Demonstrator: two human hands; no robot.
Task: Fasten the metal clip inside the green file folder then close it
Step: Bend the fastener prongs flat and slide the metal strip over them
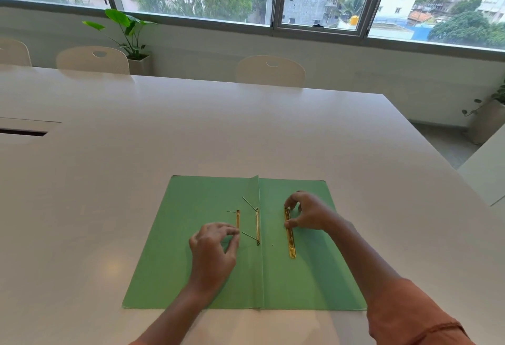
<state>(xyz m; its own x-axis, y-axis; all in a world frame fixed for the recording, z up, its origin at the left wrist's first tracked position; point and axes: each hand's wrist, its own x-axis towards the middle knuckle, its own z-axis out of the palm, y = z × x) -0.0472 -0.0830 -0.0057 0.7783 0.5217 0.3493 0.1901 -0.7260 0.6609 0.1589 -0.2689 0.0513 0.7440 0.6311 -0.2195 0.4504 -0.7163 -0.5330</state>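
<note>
A green file folder lies open flat on the white table, spine toward me. Near the spine sits the fastener base with two thin metal prongs sticking up to the left. A short gold strip lies on the left leaf; my left hand pinches its lower end. A longer gold clip bar lies on the right leaf. My right hand holds that bar's upper part between thumb and fingers.
Cream chairs stand along the table's far side below a wide window. A potted plant stands at the back left. A cable slot is cut into the table at the left. Another table edge is at the right.
</note>
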